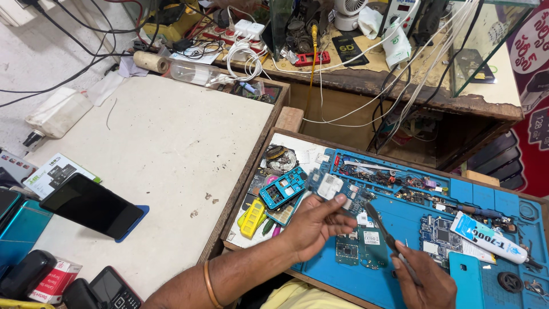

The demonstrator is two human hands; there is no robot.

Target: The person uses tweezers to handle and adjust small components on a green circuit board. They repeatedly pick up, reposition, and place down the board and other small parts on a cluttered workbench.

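Right hand (424, 280), nearest, fingers pinching slim metal tweezers (382, 228) that slant far-left toward the small circuit board (327, 187) pinched in the left hand (313, 224) above the blue repair mat (412, 229).

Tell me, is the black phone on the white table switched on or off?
It looks off. The phone lies flat with its screen up, and the screen is dark all over, with no picture or light on it.

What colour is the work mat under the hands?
Blue; the work mat shows best in the head view, beneath the left hand and right hand.
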